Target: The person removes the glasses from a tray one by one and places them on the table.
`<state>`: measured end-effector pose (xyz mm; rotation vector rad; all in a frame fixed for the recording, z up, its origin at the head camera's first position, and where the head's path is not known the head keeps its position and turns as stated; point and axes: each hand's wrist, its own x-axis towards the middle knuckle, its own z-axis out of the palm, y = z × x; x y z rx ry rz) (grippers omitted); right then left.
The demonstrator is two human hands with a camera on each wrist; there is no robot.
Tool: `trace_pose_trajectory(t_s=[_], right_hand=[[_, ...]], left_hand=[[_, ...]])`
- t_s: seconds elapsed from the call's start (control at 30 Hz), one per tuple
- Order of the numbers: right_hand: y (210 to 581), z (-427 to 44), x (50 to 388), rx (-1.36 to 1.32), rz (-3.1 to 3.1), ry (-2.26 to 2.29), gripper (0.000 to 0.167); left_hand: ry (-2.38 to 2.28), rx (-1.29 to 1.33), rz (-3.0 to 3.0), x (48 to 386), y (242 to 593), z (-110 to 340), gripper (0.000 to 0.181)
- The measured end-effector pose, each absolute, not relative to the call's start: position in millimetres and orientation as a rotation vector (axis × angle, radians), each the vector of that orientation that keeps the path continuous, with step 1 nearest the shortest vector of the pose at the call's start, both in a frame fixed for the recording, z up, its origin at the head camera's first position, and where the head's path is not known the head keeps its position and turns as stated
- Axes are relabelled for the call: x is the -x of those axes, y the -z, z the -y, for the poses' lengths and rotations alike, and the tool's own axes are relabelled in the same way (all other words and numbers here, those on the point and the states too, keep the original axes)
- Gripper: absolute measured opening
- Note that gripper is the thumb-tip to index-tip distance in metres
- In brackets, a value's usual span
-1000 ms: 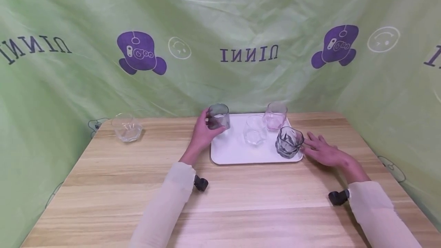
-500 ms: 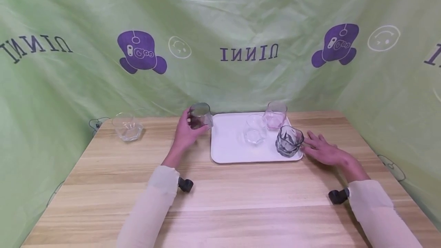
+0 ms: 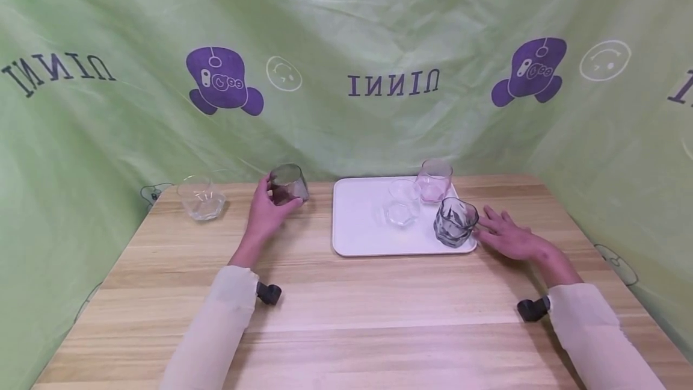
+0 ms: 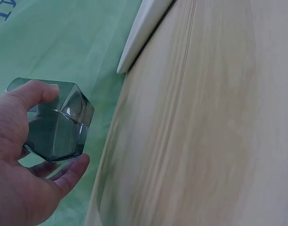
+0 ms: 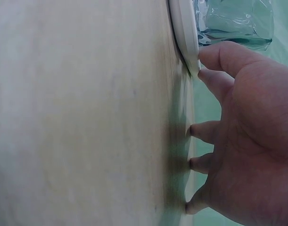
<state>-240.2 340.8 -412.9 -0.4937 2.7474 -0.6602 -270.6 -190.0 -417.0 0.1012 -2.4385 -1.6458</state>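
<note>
The left hand [image 3: 265,212] grips a grey-green glass [image 3: 290,185] near the back edge of the table, left of a white tray [image 3: 360,227]. In the left wrist view, thumb and fingers curl round that glass [image 4: 59,125]. On the tray's right part stand a clear glass [image 3: 402,204], a pinkish glass [image 3: 434,182] and a dark grey faceted glass [image 3: 453,224]. The right hand [image 3: 509,236] rests with spread fingers at the tray's right edge, beside the dark grey glass; in the right wrist view, fingertips of the right hand [image 5: 257,136] touch the tray rim and table.
A clear glass bowl or cup [image 3: 203,200] stands at the back left of the wooden table [image 3: 379,318]. Behind the table hangs a green printed curtain [image 3: 325,125], which also runs along both sides.
The left hand has moved left with the grey-green glass, from over the tray's left end to beyond its left edge. The right hand has stayed where it was.
</note>
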Motion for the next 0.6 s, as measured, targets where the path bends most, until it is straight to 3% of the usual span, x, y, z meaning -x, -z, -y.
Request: trace_pose_trajectory(t_s=[0.6], right_hand=[[415, -340, 240, 0.487, -2.750, 0.662, 0.069]], left_hand=[[1.649, -0.203, 2.377, 267, 423, 241, 0.100]])
